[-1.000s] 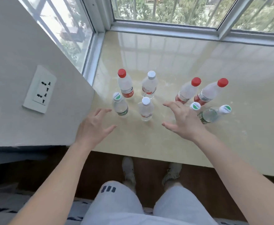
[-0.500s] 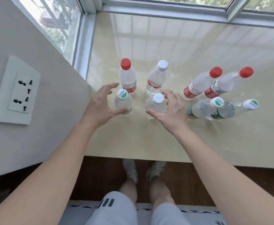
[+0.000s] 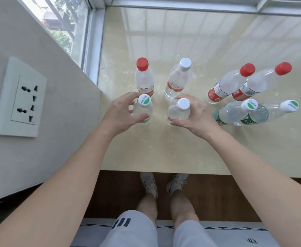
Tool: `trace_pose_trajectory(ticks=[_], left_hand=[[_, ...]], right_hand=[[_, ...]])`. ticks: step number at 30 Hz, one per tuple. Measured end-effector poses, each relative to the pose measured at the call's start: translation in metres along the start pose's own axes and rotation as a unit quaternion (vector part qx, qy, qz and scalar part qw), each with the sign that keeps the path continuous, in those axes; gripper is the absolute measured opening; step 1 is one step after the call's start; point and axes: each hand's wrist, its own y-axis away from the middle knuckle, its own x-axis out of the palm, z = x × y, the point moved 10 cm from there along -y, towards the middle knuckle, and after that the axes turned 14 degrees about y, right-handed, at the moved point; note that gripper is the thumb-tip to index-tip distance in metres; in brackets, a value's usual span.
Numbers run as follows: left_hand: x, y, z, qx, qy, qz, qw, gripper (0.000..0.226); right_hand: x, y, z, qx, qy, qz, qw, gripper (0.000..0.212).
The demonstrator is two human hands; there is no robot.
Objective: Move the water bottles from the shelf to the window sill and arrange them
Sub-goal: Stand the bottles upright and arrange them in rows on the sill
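Left hand (image 3: 120, 114) curls round the clear green-capped plastic bottle (image 3: 143, 113); right hand (image 3: 197, 116) round the clear white-capped plastic bottle (image 3: 179, 114); slide both gently (keeping them upright) into line.

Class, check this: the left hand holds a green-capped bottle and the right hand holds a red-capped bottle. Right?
Wrong cap: in the head view the right hand holds a white-capped bottle. The left hand does hold the green-capped bottle.

Right hand (image 3: 198, 116) fingers partly hidden behind near white-capped bottle (image 3: 179, 113); forearms (image 3: 66, 184) cut by frame edges.
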Motion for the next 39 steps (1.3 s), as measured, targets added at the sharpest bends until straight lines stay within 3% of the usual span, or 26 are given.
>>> trace_pose_trajectory(ticks=[7,17,23,28,31,34,39], left_hand=[[0.0,0.003,0.002,-0.002,-0.004,-0.007,1.0,0.048],[0.004,0.011,0.004,0.011,-0.006,-0.018,1.0,0.055],[0.006,0.014,0.008,0.002,-0.027,-0.014,1.0,0.062],[-0.004,0.021,0.015,-0.024,-0.06,-0.01,0.998,0.082],[-0.016,0.025,0.018,-0.042,-0.126,-0.001,0.991,0.088],[-0.036,0.02,0.015,-0.056,-0.174,-0.039,0.982,0.079],[-0.053,-0.017,-0.007,-0.041,-0.159,-0.081,0.983,0.073]], right_hand=[[0.002,-0.002,-0.001,-0.021,0.039,0.044,0.998,0.07],[0.006,0.001,-0.007,-0.025,0.022,0.028,0.999,0.072],[0.009,0.007,-0.009,-0.008,0.019,0.05,0.999,0.1],[-0.008,0.019,-0.012,0.007,0.038,0.097,0.995,0.117],[-0.03,0.022,-0.018,0.014,0.076,0.103,0.992,0.107],[-0.052,0.01,-0.021,0.031,0.09,0.07,0.993,0.087],[-0.07,-0.033,-0.012,0.055,0.091,0.01,0.994,0.077]])
